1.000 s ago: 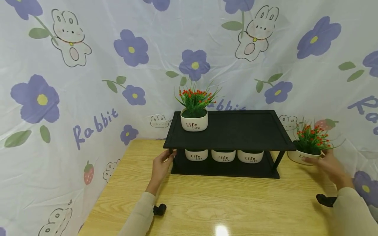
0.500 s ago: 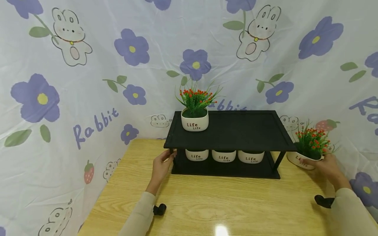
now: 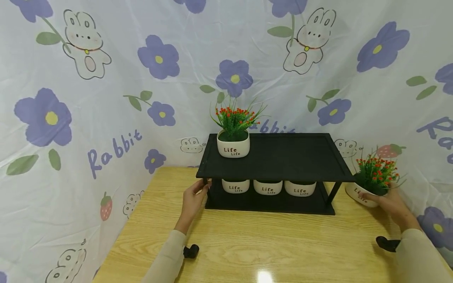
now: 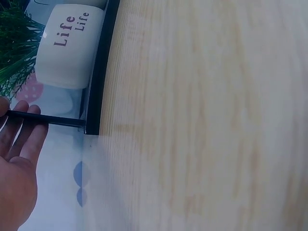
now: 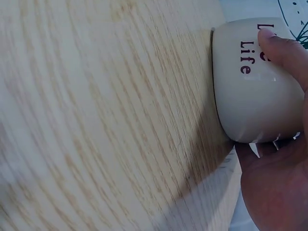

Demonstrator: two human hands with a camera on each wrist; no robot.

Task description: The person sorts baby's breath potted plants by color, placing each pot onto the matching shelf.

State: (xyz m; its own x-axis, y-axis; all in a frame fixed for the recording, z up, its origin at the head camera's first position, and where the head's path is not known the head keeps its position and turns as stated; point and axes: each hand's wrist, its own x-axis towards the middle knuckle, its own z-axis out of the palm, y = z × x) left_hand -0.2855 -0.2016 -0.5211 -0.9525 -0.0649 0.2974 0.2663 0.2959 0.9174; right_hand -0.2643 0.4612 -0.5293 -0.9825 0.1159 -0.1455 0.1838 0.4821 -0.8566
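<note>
A black two-tier shelf (image 3: 283, 155) stands on the table. My left hand (image 3: 192, 200) holds its front left post (image 4: 53, 119), thumb on one side and fingers behind. Beyond the shelf's right end, my right hand (image 3: 394, 206) grips a white flower pot (image 3: 364, 196) with red-flowered greenery. The thumb lies across the "Life" lettering in the right wrist view, while the other fingers go round the far side, partly hidden. That pot's base (image 5: 215, 82) looks to be at the tabletop. A matching potted plant (image 3: 233, 148) sits at the top tier's left end.
On the lower tier three more white pots (image 3: 267, 187) stand in a row, their tops hidden by the upper board. A cloth with rabbits and purple flowers (image 3: 159, 78) hangs behind the wooden table (image 3: 226, 239). Black wrist mounts (image 3: 387, 243) stick out from both sleeves.
The pot in my right hand has turned, so its lettering slants more, and it has shifted slightly toward me. My left hand and the shelf have stayed put.
</note>
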